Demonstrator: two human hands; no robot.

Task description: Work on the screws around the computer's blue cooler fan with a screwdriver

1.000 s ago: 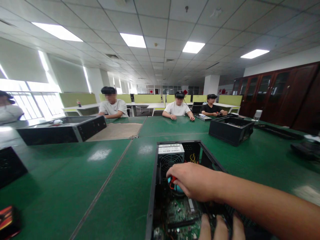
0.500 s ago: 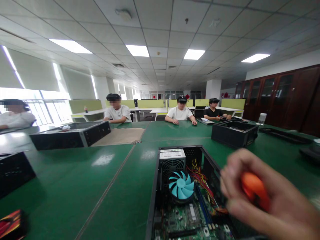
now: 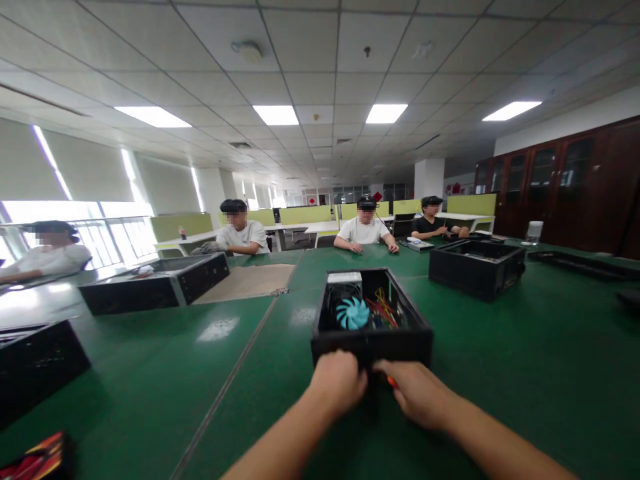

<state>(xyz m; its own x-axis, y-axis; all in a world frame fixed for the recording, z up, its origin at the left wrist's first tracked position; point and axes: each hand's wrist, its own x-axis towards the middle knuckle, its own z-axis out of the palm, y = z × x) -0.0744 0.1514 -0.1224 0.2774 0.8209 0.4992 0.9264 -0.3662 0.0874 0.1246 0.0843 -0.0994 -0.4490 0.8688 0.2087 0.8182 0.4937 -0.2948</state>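
- Head view: my left hand is at the near wall of the open case, fingers curled against the wall's lower edge; I cannot tell whether it grips anything.
- My right hand is just beside it, touching the same near wall, closed around a tool with an orange handle; only a sliver of orange shows between the fingers.
- The two hands are close together, a narrow gap between them at the middle of the near wall.
- The case sits on the green table, near its near edge, about midway between left and right, open top facing up.
- Inside the case I see a blue fan toward the far left, with red and yellow wires just right of it.
- A seam runs across the table left of the case, from the near edge toward the far side.
- A second open case stands toward the far right of the table, well apart from mine.
- A long black case lies toward the far left, with a brown mat beside it.
- Another black box sits at the left edge, and a red and black thing at the near left corner.
- Three people sit along the far edge; a fourth person sits at the left.
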